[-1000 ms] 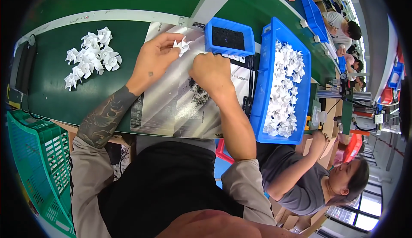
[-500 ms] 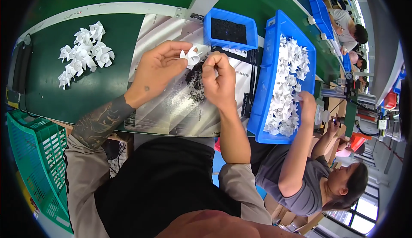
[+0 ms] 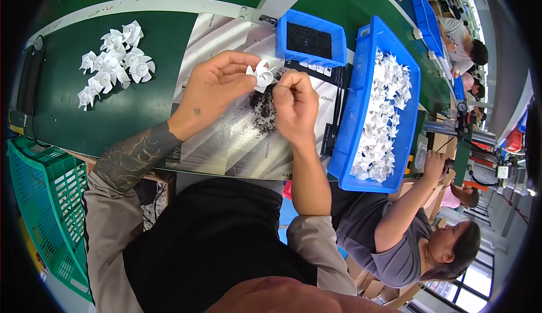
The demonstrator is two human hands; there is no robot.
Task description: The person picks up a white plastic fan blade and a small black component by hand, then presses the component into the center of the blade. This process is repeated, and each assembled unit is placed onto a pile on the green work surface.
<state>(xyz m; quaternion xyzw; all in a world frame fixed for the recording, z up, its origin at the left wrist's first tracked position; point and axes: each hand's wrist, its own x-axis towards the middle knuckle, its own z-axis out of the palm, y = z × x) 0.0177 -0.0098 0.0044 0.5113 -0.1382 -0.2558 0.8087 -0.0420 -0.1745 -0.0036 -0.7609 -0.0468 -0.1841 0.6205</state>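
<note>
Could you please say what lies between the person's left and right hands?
In the head view, a white bladed piece, gripped by the left hand, lies between them; whether the right hand touches it is unclear.

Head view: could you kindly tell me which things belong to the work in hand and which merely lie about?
Likely in use:
white bladed piece in left hand
scattered tiny black pieces
small blue plastic bin
large blue plastic bin

Likely lying about:
green perforated plastic crate
long black object

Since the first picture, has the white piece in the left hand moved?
Yes: judged against the small bin, the white piece in the left hand has shifted right and toward the person.
</note>
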